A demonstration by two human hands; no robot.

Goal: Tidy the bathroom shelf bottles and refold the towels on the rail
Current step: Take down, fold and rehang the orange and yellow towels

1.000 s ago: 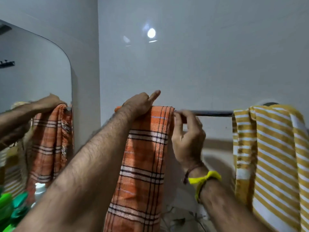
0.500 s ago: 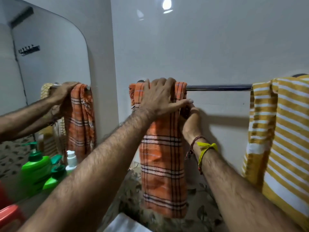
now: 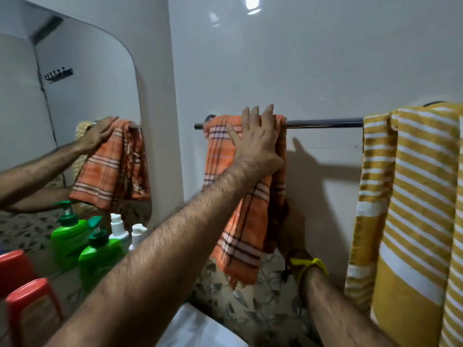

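Left hand (image 3: pixel 258 144) presses flat, fingers straight, on the orange plaid cotton towel (image 3: pixel 240 196) draped over the chrome rail (image 3: pixel 323 123); right hand (image 3: pixel 292 234) behind the towel's lower part, grip hidden.

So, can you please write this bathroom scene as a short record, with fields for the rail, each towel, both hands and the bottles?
rail: metal bar on the white wall, bare between the two towels
orange checked towel: hangs over the rail's left end
yellow striped towel: hangs over the right part of the rail
left hand: fingers straight, pressed flat on the orange towel near the rail
right hand: lower, mostly hidden behind the orange towel; grip cannot be told
bottles: green pump bottle and white bottle beside the mirror
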